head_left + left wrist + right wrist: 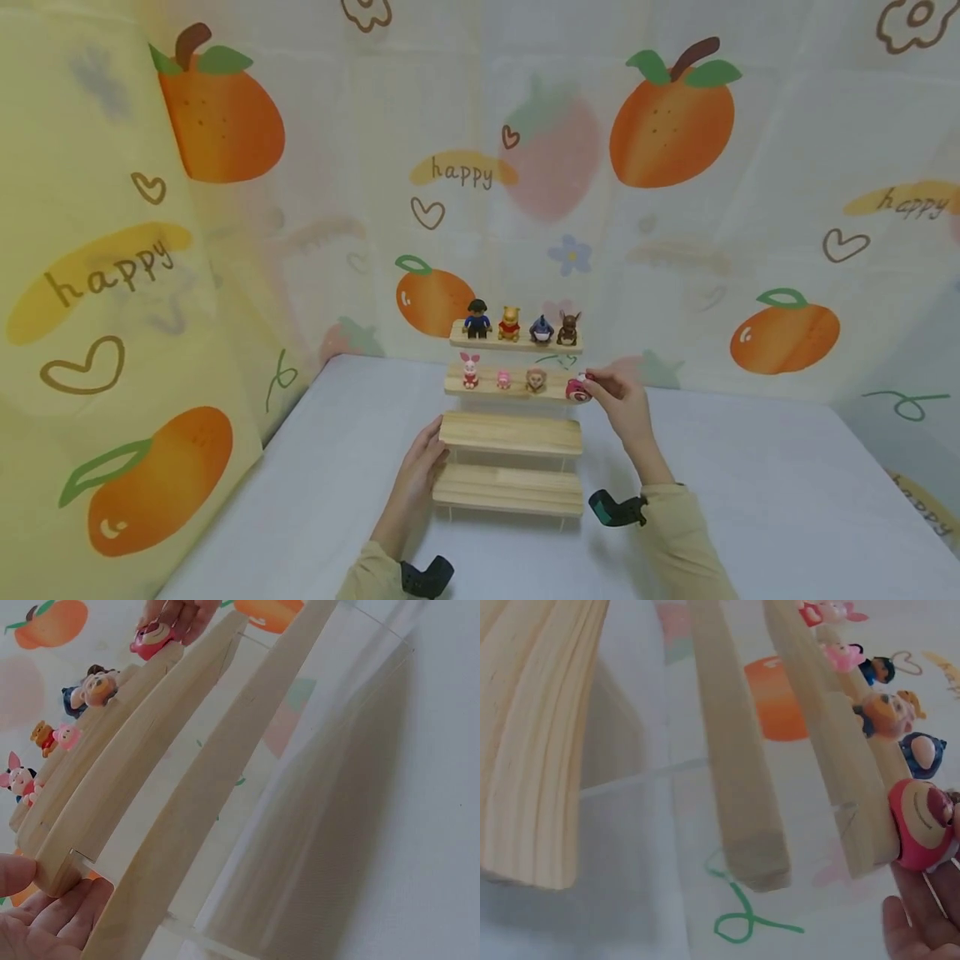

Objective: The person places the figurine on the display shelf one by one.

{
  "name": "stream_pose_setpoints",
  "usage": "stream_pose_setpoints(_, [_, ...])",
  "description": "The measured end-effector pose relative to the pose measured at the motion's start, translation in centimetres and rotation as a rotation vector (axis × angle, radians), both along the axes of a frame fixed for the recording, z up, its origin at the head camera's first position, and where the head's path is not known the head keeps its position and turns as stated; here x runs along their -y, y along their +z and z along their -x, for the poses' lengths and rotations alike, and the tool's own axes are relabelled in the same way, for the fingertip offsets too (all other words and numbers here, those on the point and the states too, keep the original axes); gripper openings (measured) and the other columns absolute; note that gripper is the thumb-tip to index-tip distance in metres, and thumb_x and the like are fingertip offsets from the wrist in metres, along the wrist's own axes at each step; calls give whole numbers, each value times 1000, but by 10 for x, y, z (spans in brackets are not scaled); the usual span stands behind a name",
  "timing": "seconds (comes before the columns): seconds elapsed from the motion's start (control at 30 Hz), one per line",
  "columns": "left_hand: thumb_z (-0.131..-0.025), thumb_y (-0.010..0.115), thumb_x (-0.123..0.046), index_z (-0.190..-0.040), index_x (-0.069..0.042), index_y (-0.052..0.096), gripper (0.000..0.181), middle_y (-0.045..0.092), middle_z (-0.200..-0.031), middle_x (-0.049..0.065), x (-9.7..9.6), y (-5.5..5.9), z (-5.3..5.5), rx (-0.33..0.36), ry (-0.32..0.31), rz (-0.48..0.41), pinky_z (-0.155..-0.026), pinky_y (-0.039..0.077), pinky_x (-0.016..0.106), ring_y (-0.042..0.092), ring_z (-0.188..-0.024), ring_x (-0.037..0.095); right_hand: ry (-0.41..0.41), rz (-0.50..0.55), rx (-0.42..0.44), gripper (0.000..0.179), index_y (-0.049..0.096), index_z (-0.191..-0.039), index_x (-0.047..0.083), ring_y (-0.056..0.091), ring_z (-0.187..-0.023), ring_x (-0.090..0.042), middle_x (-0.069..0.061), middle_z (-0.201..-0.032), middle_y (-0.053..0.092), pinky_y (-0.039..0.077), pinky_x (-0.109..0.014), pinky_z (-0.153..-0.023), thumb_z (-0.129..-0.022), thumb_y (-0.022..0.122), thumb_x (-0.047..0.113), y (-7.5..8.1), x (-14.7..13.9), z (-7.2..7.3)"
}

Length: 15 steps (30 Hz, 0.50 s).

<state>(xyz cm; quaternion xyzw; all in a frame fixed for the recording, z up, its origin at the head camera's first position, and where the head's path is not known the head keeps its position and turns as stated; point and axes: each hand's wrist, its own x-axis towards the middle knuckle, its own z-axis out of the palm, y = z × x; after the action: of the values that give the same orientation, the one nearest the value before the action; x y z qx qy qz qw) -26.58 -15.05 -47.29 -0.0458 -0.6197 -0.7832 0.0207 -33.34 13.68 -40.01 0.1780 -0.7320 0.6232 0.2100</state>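
Note:
A wooden tiered display shelf (510, 433) stands on the table with small figurines on its two upper tiers. My right hand (624, 405) pinches a round pink bear figurine (913, 838) at the right end of the second tier from the top; its base sits right at the board. Left of it on that tier are a lion-like figurine (536, 380), a small pink figurine (503, 380) and a pink-eared piglet figurine (470, 373). My left hand (417, 472) grips the left end of the third board, thumb above and fingers beneath in the left wrist view.
The top tier carries a dark-haired figurine in blue (477, 320), a yellow bear (509, 323), a blue donkey (542, 330) and a brown long-eared figurine (568, 328). A white cloth covers the table (315, 483). Behind hangs a fruit-printed curtain (465, 83).

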Motion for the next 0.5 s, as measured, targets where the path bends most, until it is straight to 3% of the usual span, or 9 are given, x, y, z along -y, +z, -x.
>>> stream_pose_setpoints(0.1, [-96, 38, -13, -139, 2, 23, 48, 25, -141, 20, -1, 1, -1, 2, 10, 10, -101, 26, 41, 32, -123, 31, 5, -31, -5, 26, 64, -97, -5, 60, -80, -10, -12, -91, 65, 47, -20, -69, -81, 67, 16, 0, 1, 2])
stream_pose_setpoints(0.2, [-96, 38, -12, -138, 4, 23, 48, 24, -141, 21, 0, 1, 0, -12, 8, -1, -101, 25, 41, 32, -123, 31, 5, -54, 39, 27, 63, -100, -5, 60, -84, -13, -16, -97, 63, 47, -21, -73, -82, 66, 15, 1, 2, 4])
stream_pose_setpoints(0.23, [-96, 37, -11, -138, 4, 23, 47, 24, -141, 21, 0, 2, 1, -14, 7, -3, -101, 26, 41, 32, -123, 31, -28, -78, 72, 27, 62, -101, -8, 60, -84, -13, -19, -98, 62, 47, -20, -74, -83, 65, 13, 7, 4, 0])
stream_pose_setpoints(0.37, [-95, 37, -8, -138, 4, 22, 47, 23, -142, 21, 0, 3, 4, -32, -7, -28, -102, 25, 39, 30, -125, 31, -37, -37, 113, 26, 60, -103, -12, 60, -84, -7, -25, -103, 59, 46, -16, -76, -83, 63, 5, 9, 7, 1])
stream_pose_setpoints(0.5, [-95, 36, -6, -138, 4, 21, 47, 23, -142, 21, -1, -1, 3, -2, -9, -35, -101, 27, 36, 32, -124, 29, -84, -12, 108, 24, 61, -102, -11, 58, -80, -1, -25, -100, 60, 46, -13, -73, -82, 64, 3, 5, 11, -1])
